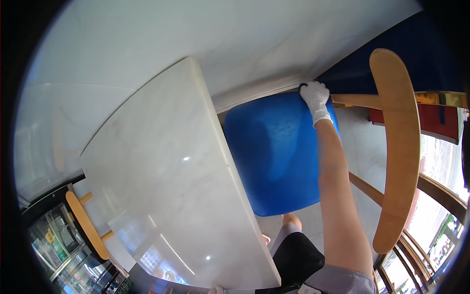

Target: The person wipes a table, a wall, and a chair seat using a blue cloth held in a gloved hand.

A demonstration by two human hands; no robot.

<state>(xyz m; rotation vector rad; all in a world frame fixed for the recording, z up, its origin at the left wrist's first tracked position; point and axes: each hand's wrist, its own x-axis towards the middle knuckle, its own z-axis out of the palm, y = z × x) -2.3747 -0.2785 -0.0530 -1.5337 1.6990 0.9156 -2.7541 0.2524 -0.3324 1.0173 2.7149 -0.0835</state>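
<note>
The seat (274,157) at the centre is plain bright blue, and the glove (319,112) on the right hand (315,96) is white. To the left, the surface (156,161) is white with faint grey marbling, like the wall (220,29) along the top. At the right, the backrest (400,147) is tan, the upper panel (428,54) navy, and the sleeve (340,281) at the bottom grey.

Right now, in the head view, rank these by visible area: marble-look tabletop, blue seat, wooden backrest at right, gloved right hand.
Largest to smallest:
1. Marble-look tabletop
2. Blue seat
3. Wooden backrest; probably nearer the camera, so its true size against the seat is unsure
4. Gloved right hand
</note>
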